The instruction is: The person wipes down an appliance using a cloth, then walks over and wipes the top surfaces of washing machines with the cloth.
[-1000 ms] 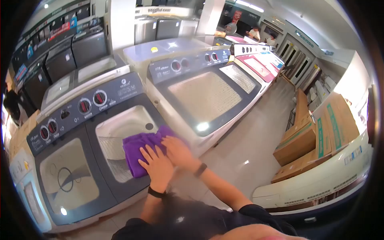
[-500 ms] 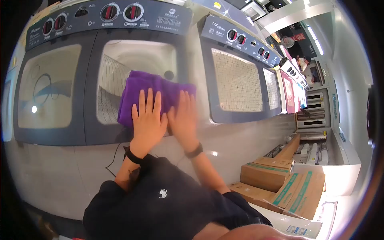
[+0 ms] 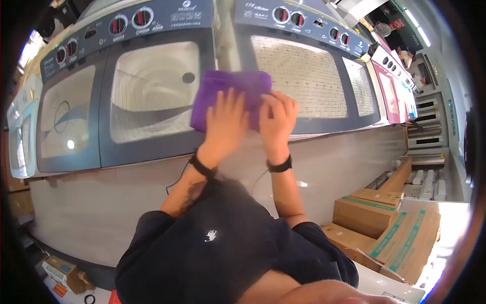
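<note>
A folded purple cloth [image 3: 207, 104] lies across the right edge of the left washing machine [image 3: 104, 109] and the gap beside the right washing machine [image 3: 304, 76]. My left hand [image 3: 227, 121] rests on the cloth, fingers spread and slightly blurred. At the cloth's right edge, my right hand [image 3: 277, 119] has its fingers bent and pinched on the fabric. Both wrists wear dark bands. Through the left machine's larger lid, a pale tub with a round dark spot shows.
A pink-edged machine [image 3: 387, 93] stands farther right. Cardboard boxes [image 3: 364, 215] sit on the floor at the lower right. An opened small box [image 3: 63, 273] is at the lower left. A dark cable hangs near my left forearm.
The purple cloth and both hands have moved right, off the left machine's larger lid. My right hand's fingers, flat on the cloth before, are now bent at its edge.
</note>
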### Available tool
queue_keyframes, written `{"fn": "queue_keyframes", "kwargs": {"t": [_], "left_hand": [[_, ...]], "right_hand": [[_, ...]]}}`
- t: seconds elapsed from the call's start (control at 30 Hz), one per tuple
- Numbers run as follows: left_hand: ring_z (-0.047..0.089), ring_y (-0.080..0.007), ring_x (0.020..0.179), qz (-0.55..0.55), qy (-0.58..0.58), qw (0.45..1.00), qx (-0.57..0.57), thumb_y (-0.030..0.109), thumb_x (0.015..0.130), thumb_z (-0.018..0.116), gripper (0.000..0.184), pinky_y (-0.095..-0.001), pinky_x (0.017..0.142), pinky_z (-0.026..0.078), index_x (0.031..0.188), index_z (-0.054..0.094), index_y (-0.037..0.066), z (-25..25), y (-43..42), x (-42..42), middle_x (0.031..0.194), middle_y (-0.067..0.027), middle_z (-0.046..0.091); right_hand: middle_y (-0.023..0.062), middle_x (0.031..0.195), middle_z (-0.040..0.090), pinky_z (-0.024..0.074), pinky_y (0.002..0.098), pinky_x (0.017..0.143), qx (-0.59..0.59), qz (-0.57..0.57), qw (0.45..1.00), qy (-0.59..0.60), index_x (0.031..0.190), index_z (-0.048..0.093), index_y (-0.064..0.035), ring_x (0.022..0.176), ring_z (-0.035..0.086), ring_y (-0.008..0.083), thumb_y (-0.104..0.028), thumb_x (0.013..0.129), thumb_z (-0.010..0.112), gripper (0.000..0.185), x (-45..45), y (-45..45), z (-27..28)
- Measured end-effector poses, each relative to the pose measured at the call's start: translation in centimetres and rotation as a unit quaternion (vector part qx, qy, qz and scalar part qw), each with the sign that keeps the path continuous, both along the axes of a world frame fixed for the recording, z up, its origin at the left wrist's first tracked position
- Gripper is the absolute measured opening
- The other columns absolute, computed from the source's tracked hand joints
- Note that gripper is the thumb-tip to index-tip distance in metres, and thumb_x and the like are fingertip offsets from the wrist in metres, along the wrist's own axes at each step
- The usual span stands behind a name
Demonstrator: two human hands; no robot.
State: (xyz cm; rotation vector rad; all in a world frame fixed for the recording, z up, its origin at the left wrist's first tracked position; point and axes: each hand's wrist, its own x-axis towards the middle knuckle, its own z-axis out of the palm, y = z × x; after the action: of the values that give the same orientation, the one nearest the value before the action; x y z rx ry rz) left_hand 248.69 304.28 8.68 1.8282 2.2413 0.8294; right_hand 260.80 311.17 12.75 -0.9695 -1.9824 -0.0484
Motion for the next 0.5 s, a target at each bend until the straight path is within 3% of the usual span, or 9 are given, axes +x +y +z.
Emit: {"fn": "queue_keyframes", "kwargs": {"t": [0.13, 0.2, 0.43, 0.5], "left_hand": [[0.027, -0.0419, 0.150, -0.018, 0.052, 0.998, 0.014, 0.032, 0.095, 0.057, 0.056, -0.0755, 0.104, 0.031, 0.146, 0.049, 0.012, 0.8, 4.4, 6.5, 0.159, -0.0177, 0.037], [0.027, -0.0435, 0.149, -0.033, 0.082, 0.996, 0.028, 0.033, 0.092, 0.058, 0.055, -0.0808, 0.100, 0.029, 0.144, 0.052, 0.014, -0.1, 5.9, 8.5, 0.159, -0.0186, 0.036], [0.025, -0.0487, 0.148, -0.026, 0.131, 0.991, -0.013, 0.035, 0.091, 0.057, 0.060, -0.0819, 0.099, 0.027, 0.146, 0.050, 0.012, 0.1, 9.6, 17.0, 0.159, -0.0231, 0.033], [0.023, -0.0500, 0.148, -0.005, 0.149, 0.988, -0.043, 0.037, 0.092, 0.054, 0.062, -0.0823, 0.100, 0.027, 0.148, 0.048, 0.011, 0.5, 10.6, 18.8, 0.160, -0.0240, 0.031]], "right_hand": [[0.0081, 0.106, 0.071, 0.0507, 0.0382, 0.083, 0.014, -0.055, 0.995, 0.087, 0.094, 0.073, -0.0091, 0.098, 0.061, 0.0290, 0.006, 0.082, 0.068, 0.020, 8.4, 5.3, -1.8], [0.0081, 0.106, 0.071, 0.0507, 0.0383, 0.083, 0.004, -0.066, 0.996, 0.055, 0.092, 0.071, -0.0083, 0.098, 0.061, 0.0288, 0.006, 0.082, 0.068, 0.017, 13.7, 5.6, -4.2], [0.0088, 0.102, 0.071, 0.0512, 0.0394, 0.084, -0.005, -0.056, 0.995, 0.081, 0.088, 0.070, -0.0075, 0.098, 0.063, 0.0300, 0.006, 0.082, 0.068, 0.015, 21.2, 9.9, -4.7], [0.0097, 0.103, 0.069, 0.0502, 0.0421, 0.087, -0.017, -0.006, 0.996, 0.093, 0.094, 0.068, -0.0076, 0.098, 0.062, 0.0315, 0.004, 0.080, 0.067, 0.018, 22.6, 11.7, -5.7]]}}
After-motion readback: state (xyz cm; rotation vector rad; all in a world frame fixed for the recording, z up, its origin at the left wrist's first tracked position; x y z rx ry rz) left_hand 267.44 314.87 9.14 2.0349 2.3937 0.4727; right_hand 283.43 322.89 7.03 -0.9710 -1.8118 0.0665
